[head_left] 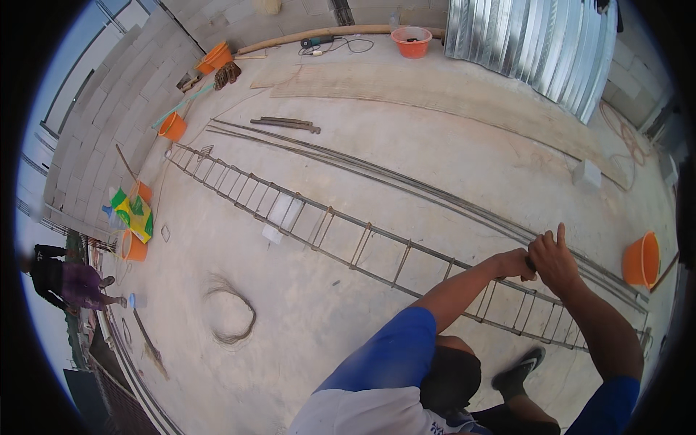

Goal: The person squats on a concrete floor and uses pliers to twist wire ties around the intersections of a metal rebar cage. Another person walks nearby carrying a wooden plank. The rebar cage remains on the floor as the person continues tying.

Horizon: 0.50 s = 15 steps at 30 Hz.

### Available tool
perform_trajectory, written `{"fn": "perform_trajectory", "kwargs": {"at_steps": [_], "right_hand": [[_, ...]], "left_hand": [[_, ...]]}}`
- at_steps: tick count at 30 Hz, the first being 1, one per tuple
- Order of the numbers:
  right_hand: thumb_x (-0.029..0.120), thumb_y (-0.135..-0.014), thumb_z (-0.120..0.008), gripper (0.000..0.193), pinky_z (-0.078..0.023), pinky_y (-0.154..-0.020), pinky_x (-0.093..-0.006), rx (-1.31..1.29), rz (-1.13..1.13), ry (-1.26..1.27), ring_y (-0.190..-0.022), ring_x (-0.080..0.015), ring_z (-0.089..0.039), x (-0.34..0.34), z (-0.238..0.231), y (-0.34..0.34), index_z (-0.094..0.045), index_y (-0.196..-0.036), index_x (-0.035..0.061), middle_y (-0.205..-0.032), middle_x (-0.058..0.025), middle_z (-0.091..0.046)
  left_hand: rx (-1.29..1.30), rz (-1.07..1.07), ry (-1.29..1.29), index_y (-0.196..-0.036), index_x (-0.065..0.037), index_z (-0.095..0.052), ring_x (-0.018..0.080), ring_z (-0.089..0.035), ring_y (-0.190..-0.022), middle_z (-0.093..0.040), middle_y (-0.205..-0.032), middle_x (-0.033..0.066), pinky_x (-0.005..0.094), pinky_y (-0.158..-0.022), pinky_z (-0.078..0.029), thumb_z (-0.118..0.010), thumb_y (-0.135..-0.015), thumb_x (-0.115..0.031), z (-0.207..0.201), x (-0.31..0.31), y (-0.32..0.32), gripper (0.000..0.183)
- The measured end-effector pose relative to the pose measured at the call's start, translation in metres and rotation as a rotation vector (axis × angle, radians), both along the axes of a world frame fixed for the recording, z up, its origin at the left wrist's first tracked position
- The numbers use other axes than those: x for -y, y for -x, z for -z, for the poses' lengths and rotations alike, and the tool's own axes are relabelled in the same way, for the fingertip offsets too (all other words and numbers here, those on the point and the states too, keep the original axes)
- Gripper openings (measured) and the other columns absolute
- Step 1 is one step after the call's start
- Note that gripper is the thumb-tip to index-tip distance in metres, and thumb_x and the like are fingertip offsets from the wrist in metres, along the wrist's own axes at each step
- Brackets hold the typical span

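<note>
A long rebar cage [353, 264], built of steel bars with square stirrups across them, lies diagonally over the concrete floor and passes beneath my hands. My left hand [513, 265] is closed in a fist above its near part. Against it is my right hand [552, 262], fingers curled and one finger pointing up. Something small and dark [531, 265] shows between the two hands; its kind is hidden. Just beyond the cage several loose steel bars [406, 183] run alongside it. A coil of thin wire [250, 319] lies on the floor to the left.
Orange buckets stand at the right [641, 261] and left [172, 127]. A pale block [285, 212] sits under the cage. Corrugated metal sheets [529, 54] lean at the back, near a red basin [411, 43] and a corded power tool [317, 42]. Another person [69, 279] is at far left.
</note>
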State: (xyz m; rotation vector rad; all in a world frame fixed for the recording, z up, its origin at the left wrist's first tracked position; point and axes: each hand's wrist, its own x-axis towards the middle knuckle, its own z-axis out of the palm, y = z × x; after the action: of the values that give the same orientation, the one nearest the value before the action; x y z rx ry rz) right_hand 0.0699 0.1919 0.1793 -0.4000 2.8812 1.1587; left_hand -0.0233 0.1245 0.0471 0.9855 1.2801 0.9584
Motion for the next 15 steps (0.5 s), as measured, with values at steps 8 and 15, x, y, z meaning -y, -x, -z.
{"fn": "perform_trajectory", "kwargs": {"at_steps": [8, 15], "right_hand": [[0.023, -0.072, -0.073, 0.025, -0.053, -0.08, -0.0355, 0.808, 1.034, 0.269, -0.09, -0.024, -0.068, -0.014, 0.001, 0.023, -0.073, -0.095, 0.0135, -0.093, -0.0096, -0.07], [0.035, -0.077, -0.07, 0.035, -0.05, -0.078, -0.0505, 0.312, 0.444, -0.144, -0.091, -0.0246, -0.064, 0.022, 0.028, -0.015, -0.069, -0.103, 0.0109, -0.1, -0.0066, -0.066]], "left_hand": [[-0.418, -0.613, -0.427, -0.084, -0.005, -0.067, 0.0313, -0.065, -0.079, -0.067, -0.078, 0.0118, 0.0402, -0.073, -0.05, -0.08, -0.066, -0.025, 0.024, 0.012, -0.064, 0.03], [-0.241, 0.061, -0.184, -0.094, -0.004, -0.068, 0.026, -0.067, -0.091, -0.07, -0.092, 0.0145, 0.0397, -0.08, -0.051, -0.08, -0.065, -0.03, 0.052, -0.011, -0.017, 0.04]]}}
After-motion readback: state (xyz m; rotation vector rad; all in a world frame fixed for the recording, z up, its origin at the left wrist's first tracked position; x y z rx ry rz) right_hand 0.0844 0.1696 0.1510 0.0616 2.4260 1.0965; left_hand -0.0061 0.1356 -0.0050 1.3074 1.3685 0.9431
